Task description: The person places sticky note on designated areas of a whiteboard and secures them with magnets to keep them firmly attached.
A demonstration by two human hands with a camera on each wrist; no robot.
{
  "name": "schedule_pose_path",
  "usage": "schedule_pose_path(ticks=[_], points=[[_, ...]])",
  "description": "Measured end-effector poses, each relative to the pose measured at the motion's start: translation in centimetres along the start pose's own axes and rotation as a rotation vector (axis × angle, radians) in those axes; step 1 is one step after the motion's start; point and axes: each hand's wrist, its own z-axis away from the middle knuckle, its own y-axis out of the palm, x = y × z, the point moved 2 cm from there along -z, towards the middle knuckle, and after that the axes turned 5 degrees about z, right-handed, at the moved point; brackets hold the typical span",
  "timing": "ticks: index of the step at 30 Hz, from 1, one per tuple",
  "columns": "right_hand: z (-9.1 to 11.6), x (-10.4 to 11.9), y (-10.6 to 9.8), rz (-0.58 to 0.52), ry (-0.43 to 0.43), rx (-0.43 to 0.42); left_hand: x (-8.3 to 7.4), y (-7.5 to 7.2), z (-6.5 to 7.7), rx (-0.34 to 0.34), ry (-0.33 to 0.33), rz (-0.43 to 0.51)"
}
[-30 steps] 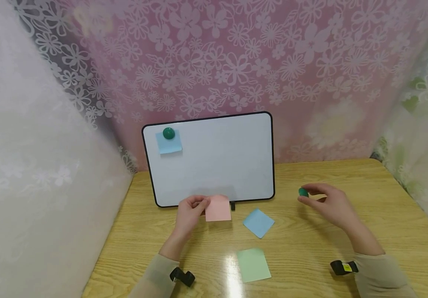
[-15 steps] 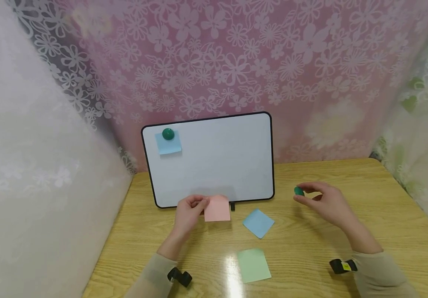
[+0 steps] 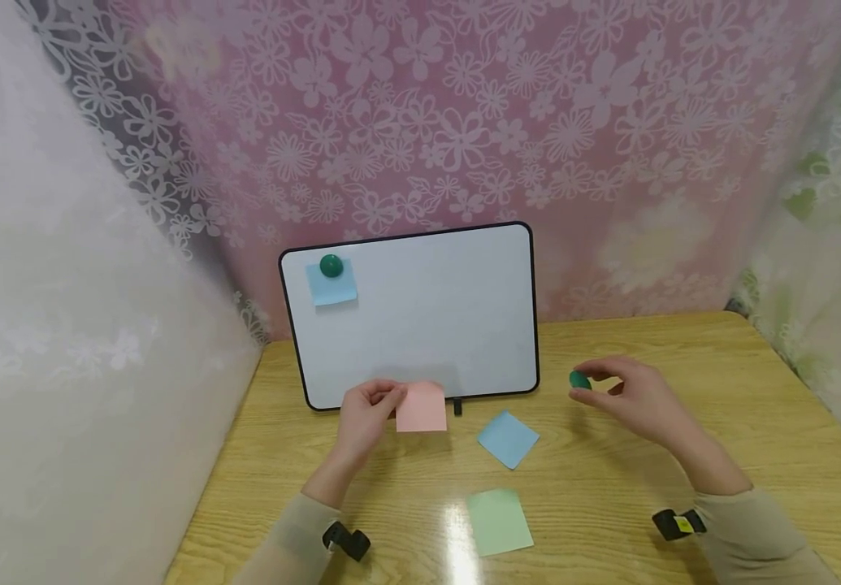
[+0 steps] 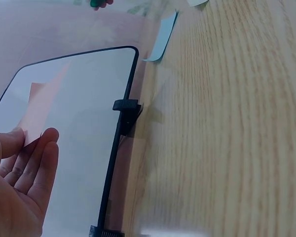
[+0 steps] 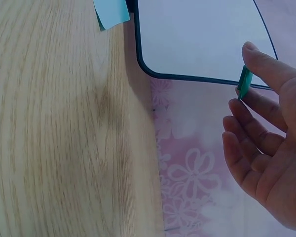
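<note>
My left hand (image 3: pixel 363 418) pinches a pink sticky note (image 3: pixel 422 407) by its left edge, in front of the whiteboard's lower edge. In the left wrist view the pink note (image 4: pixel 39 111) stands up between thumb and fingers. Right of the board, my right hand (image 3: pixel 632 398) holds a round green magnet (image 3: pixel 579 380) between thumb and fingertips, above the table. The right wrist view shows that magnet (image 5: pixel 244 82) edge-on. On the whiteboard (image 3: pixel 427 309), a second green magnet (image 3: pixel 331 266) sits over a blue sticky note (image 3: pixel 332 290) at the upper left.
A loose blue sticky note (image 3: pixel 509 439) lies on the wooden table (image 3: pixel 610 487) between the hands, with a green sticky note (image 3: pixel 500 522) nearer the front. Black clip feet (image 4: pixel 127 111) support the board's bottom edge. A flowered pink curtain (image 3: pixel 449 122) hangs behind.
My right hand has moved slightly left with the green magnet. The left hand and pink note have shifted a little left. The board and table notes stay put.
</note>
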Motion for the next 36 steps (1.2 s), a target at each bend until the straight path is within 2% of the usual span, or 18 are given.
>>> schedule_pose_path(ticks=[12,24,31,36], points=[[-1.4,2.4,0.4,0.042,-0.075,0.019,-1.5,0.0,-0.6,0.004,0.033,-0.021],[-3.6,3.9,3.1,0.062,-0.148,0.029,-2.3,0.4,-2.1,-0.041,0.056,-0.12],[-5.7,6.2,4.0,0.111,-0.222,-0.015,-2.8,0.8,-3.3,-0.073,0.067,-0.131],[-7.0,7.8,4.4,0.094,-0.261,-0.038,-3.2,1.1,-4.2,-0.097,0.06,-0.17]])
